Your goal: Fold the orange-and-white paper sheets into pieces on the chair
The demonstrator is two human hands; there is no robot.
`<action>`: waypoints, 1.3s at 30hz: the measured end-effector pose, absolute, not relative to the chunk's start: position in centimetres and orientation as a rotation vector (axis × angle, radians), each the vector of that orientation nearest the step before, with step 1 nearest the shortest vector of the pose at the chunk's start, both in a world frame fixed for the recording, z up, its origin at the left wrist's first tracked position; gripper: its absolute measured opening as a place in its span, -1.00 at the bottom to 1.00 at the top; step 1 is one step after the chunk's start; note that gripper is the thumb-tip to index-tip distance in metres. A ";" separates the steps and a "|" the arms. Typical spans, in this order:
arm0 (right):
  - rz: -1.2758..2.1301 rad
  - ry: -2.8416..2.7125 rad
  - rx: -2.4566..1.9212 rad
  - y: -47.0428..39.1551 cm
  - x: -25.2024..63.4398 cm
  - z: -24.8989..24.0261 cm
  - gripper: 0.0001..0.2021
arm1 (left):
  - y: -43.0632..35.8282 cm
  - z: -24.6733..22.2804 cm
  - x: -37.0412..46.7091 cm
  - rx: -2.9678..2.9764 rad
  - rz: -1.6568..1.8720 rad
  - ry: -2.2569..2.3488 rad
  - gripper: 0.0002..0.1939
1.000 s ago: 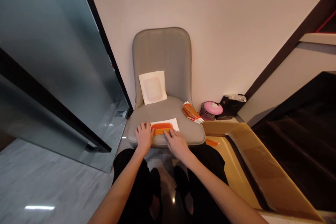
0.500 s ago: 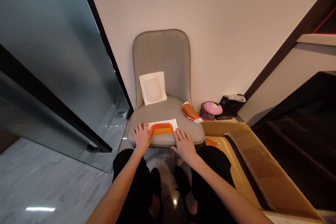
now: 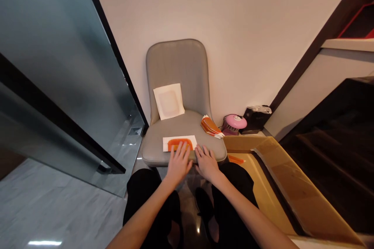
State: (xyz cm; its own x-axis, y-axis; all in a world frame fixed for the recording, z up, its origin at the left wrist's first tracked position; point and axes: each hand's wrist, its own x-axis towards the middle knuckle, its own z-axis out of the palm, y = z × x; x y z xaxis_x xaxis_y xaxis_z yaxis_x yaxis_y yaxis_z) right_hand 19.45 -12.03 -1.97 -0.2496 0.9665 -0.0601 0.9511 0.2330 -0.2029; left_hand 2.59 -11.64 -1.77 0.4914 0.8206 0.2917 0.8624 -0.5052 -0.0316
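Note:
A folded piece of white paper with an orange print lies near the front edge of the grey chair's seat. My left hand is open, its fingers flat over the lower right part of the folded paper. Beside that paper's right corner, my right hand rests open on the seat edge with fingers spread. A stack of folded orange-and-white papers sits at the seat's right side. Against the backrest leans a square white sheet, showing a pale rounded shape.
An open cardboard box stands on the floor at right, with an orange folded paper inside. Behind it are a pink device and a black bag. A frosted glass door stands on the left.
My left hand has moved right, from the folded paper's left end onto its lower right part. My right hand stays near the right corner. The camera view has shifted slightly.

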 end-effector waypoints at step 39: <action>0.360 -2.155 -1.736 -9.2 20.0 -1.0 -0.47 | -8.5 -0.3 -3.4 -2.167 -0.723 -2.116 -0.59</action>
State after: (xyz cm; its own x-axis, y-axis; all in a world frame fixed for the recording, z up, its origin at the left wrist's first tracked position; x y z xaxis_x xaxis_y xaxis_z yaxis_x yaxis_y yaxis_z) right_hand 20.03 -9.18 -1.03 -0.1886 0.9759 0.1097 0.8874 0.2172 -0.4067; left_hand -3.39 -8.55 -0.34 -0.0312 0.9392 0.3419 0.9522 -0.0761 0.2959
